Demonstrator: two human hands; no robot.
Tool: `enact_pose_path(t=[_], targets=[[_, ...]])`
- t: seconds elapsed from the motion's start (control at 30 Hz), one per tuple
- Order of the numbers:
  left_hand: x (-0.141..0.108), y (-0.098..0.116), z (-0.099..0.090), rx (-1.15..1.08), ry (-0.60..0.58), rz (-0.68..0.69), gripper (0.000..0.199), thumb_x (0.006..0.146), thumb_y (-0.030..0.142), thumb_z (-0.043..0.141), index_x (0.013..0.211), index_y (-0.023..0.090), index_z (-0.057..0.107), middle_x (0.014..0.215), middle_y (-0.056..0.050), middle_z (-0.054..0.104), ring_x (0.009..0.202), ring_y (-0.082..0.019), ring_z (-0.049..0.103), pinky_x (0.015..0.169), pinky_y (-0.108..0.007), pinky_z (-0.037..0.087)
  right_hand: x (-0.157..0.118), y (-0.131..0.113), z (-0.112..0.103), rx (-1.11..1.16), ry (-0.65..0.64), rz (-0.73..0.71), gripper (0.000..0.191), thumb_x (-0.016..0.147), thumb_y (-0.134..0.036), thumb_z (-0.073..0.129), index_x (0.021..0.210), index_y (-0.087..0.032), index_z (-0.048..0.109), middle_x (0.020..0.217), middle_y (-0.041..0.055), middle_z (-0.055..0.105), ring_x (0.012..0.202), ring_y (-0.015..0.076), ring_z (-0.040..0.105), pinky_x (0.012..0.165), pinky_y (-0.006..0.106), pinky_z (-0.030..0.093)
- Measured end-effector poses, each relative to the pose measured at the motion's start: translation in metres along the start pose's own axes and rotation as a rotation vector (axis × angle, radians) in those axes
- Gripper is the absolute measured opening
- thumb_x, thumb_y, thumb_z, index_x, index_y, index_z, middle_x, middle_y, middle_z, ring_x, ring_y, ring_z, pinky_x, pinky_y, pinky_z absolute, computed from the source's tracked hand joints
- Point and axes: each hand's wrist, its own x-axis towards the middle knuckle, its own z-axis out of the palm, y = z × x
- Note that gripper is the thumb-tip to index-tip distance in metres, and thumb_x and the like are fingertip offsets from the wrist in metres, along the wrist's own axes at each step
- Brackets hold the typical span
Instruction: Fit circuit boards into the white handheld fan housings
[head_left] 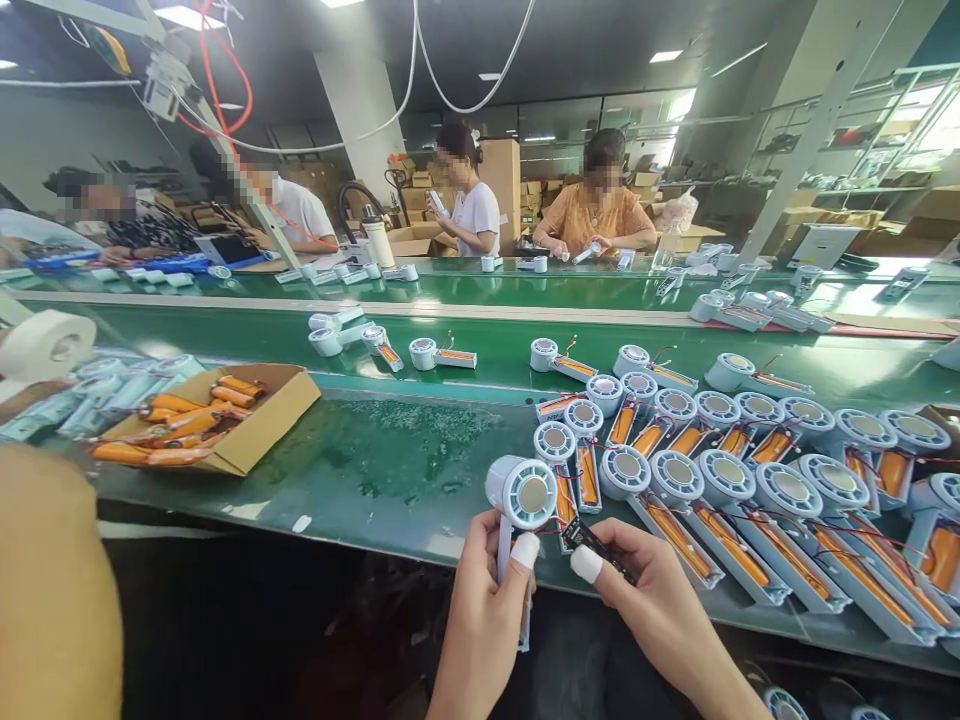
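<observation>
My left hand [487, 600] is wrapped round the handle of a pale blue handheld fan [526, 494], its round head tilted up above my fingers. White tape covers the thumb tip. In my right hand [652, 590] a small black circuit board [589, 540] is pinched, just right of the fan. The right thumb has a white cover too. Thin red wires run between the fan and the board. To the right stand rows of similar open fan bodies [790, 488], with orange batteries [731, 540] lying in their handles.
A cardboard tray [259, 430] of orange batteries stands on the left, near pale blue parts [112, 390] and a white tape roll [52, 345]. More fan bodies lie on the green belt [495, 350]. Several people sit at the far side. At the left edge is a blurred arm [56, 590].
</observation>
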Motion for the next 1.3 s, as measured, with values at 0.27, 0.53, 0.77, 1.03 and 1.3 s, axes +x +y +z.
enact_pose_path(t=[0.27, 0.53, 0.77, 1.03, 1.3], targets=[[-0.001, -0.002, -0.003, 0.086, 0.111, 0.048, 0.048, 0.086, 0.058, 0.062, 0.115, 0.020, 0.055, 0.078, 0.001, 0.062, 0.061, -0.014, 0.051, 0.055, -0.025, 0.043, -0.006, -0.005, -0.005, -0.455, 0.007, -0.290, 0.038, 0.090, -0.033, 0.063, 0.128, -0.028, 0.060, 0.099, 0.0030, 0.072, 0.085, 0.0201, 0.068, 0.076, 0.030, 0.054], [-0.005, 0.009, 0.001, 0.137, 0.161, 0.114, 0.040, 0.084, 0.050, 0.065, 0.110, 0.019, 0.059, 0.087, -0.006, 0.069, 0.067, -0.019, 0.059, 0.062, -0.029, 0.047, 0.009, 0.000, 0.001, -0.824, 0.203, -0.532, 0.033, 0.100, -0.019, 0.040, 0.124, -0.020, 0.062, 0.100, 0.0083, 0.076, 0.083, 0.0219, 0.074, 0.068, 0.028, 0.054], [0.000, 0.010, -0.006, 0.210, 0.113, 0.138, 0.035, 0.086, 0.048, 0.062, 0.109, 0.021, 0.060, 0.095, -0.007, 0.071, 0.072, -0.021, 0.061, 0.064, -0.029, 0.045, 0.002, -0.032, -0.006, -1.136, -0.194, -0.401, 0.023, 0.096, -0.018, 0.047, 0.096, -0.021, 0.069, 0.074, 0.0049, 0.072, 0.060, 0.0224, 0.069, 0.051, 0.028, 0.036], [-0.003, 0.015, -0.002, -0.033, -0.044, -0.022, 0.030, 0.083, 0.046, 0.064, 0.102, 0.022, 0.064, 0.082, -0.001, 0.067, 0.066, -0.016, 0.056, 0.060, -0.025, 0.044, 0.000, -0.043, -0.008, -0.428, -0.607, -0.205, 0.020, 0.094, -0.024, 0.057, 0.075, -0.020, 0.062, 0.072, -0.0004, 0.069, 0.066, 0.0137, 0.061, 0.065, 0.022, 0.041], [-0.004, 0.000, 0.003, -0.307, -0.124, -0.183, 0.043, 0.088, 0.048, 0.061, 0.122, 0.023, 0.061, 0.093, -0.003, 0.068, 0.072, -0.016, 0.059, 0.063, -0.025, 0.046, -0.004, -0.008, 0.020, 0.230, -0.339, 0.036, 0.058, 0.098, -0.068, 0.042, 0.065, -0.020, 0.048, 0.050, -0.0051, 0.043, 0.050, 0.0100, 0.037, 0.054, 0.022, 0.034]])
